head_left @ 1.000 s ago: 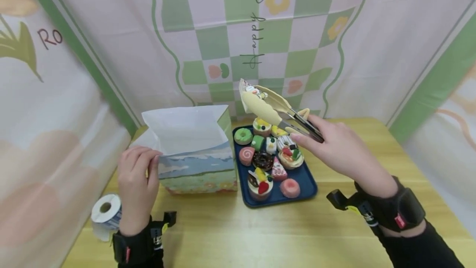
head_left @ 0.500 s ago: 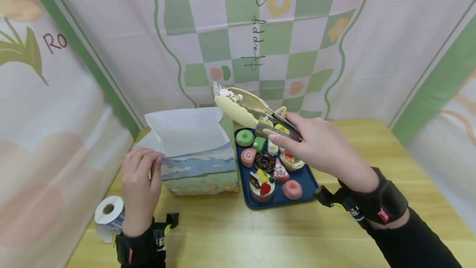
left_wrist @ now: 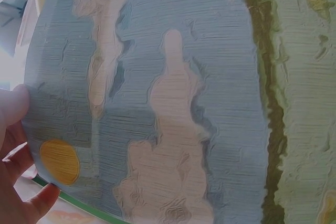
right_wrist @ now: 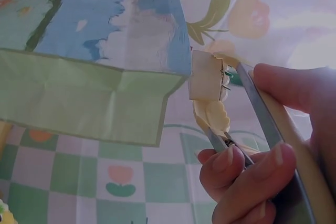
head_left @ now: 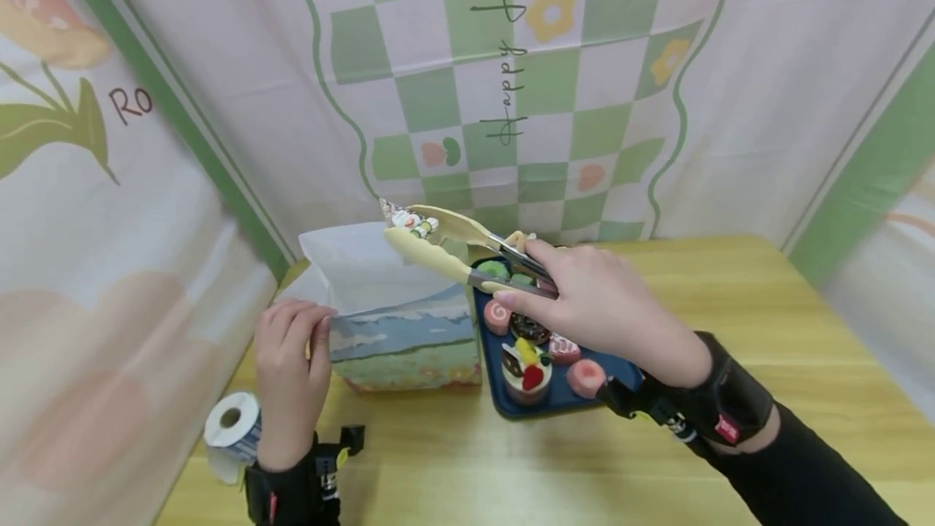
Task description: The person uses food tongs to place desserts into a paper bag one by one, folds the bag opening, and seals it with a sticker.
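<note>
My left hand (head_left: 292,372) pinches the top left corner of an open paper bag (head_left: 409,339) printed with sky and meadow. In the left wrist view, the fingertips lie on the edge of the bag (left_wrist: 226,93). My right hand (head_left: 606,299) grips a pair of cream-tipped metal tongs (head_left: 433,256). Between their tips sits a small cake slice (head_left: 409,222) with white topping, raised above the bag's mouth. The right wrist view has the slice (right_wrist: 206,76) held level beside the bag's rim. Inside the bag, the bottom is hidden.
A dark blue tray (head_left: 558,394) with several small pastries and donuts stands right of the bag, partly covered by my right hand. A label roll (head_left: 232,422) lies to the left of my left wrist. Patterned cloth (head_left: 475,63) hangs behind the wooden table (head_left: 453,469).
My right hand has carried the tongs and cake slice leftward from above the tray to over the bag. My left hand keeps its hold on the bag's corner; the view has shifted slightly.
</note>
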`<action>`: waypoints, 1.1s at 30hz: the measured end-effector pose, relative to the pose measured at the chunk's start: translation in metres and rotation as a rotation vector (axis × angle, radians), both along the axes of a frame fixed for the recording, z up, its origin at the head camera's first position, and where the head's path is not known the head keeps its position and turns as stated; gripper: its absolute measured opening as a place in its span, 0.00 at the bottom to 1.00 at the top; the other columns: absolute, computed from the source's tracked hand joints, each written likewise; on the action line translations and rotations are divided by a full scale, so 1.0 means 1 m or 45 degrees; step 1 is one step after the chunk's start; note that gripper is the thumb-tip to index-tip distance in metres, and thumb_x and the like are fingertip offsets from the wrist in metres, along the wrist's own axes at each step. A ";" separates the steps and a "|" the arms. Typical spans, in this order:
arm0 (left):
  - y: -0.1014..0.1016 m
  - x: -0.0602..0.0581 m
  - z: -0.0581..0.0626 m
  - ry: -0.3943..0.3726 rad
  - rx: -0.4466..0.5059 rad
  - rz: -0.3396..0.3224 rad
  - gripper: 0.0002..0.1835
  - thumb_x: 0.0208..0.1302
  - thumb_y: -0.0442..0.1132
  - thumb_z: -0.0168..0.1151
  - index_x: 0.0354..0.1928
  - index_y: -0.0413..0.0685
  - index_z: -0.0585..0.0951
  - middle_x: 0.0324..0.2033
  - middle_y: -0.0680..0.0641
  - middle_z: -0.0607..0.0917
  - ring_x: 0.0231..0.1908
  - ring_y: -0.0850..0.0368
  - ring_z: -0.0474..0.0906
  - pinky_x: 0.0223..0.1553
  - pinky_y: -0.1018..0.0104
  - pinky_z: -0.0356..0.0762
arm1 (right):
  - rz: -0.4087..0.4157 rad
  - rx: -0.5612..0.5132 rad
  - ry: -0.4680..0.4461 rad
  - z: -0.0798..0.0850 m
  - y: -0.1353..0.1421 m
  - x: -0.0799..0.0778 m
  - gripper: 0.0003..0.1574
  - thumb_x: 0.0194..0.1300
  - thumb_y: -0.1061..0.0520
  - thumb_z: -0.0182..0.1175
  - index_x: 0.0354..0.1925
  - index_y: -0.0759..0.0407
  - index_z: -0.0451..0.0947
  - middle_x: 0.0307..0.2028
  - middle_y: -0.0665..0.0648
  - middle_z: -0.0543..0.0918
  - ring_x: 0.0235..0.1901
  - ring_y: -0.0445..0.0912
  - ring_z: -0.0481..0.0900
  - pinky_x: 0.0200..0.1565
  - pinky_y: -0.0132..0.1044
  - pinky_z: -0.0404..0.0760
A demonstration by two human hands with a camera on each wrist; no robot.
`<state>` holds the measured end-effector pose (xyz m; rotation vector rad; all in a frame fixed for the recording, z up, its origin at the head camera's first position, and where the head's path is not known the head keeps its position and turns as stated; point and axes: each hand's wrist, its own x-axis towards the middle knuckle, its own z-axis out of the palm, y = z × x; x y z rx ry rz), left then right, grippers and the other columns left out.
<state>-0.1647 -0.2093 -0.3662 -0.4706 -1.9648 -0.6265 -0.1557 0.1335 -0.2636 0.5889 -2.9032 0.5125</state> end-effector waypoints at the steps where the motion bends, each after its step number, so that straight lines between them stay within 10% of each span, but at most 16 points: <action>1: 0.000 0.000 0.000 -0.006 0.000 0.002 0.04 0.64 0.30 0.61 0.33 0.36 0.83 0.33 0.40 0.83 0.43 0.41 0.75 0.50 0.54 0.67 | 0.002 0.001 0.000 0.000 -0.002 0.000 0.40 0.63 0.20 0.45 0.55 0.46 0.71 0.19 0.47 0.70 0.20 0.42 0.70 0.23 0.34 0.64; 11: -0.003 0.001 -0.002 0.021 0.015 -0.020 0.04 0.64 0.29 0.61 0.33 0.36 0.83 0.33 0.40 0.83 0.42 0.40 0.75 0.52 0.54 0.67 | 0.039 -0.019 -0.048 -0.004 -0.017 -0.005 0.45 0.62 0.19 0.46 0.62 0.47 0.69 0.20 0.47 0.73 0.20 0.41 0.71 0.22 0.34 0.65; 22: -0.003 0.001 -0.002 0.016 0.006 -0.012 0.06 0.65 0.31 0.60 0.32 0.36 0.83 0.33 0.39 0.83 0.43 0.40 0.75 0.52 0.55 0.67 | 0.053 -0.029 0.029 -0.008 -0.025 -0.010 0.30 0.61 0.23 0.53 0.45 0.43 0.73 0.20 0.43 0.75 0.22 0.40 0.73 0.23 0.34 0.68; 33: 0.000 -0.004 -0.002 0.022 0.017 -0.019 0.04 0.63 0.29 0.62 0.32 0.36 0.83 0.33 0.39 0.83 0.43 0.39 0.75 0.51 0.55 0.68 | 0.009 -0.015 0.011 -0.010 -0.024 -0.015 0.41 0.61 0.22 0.52 0.59 0.46 0.72 0.22 0.47 0.76 0.26 0.43 0.76 0.27 0.35 0.70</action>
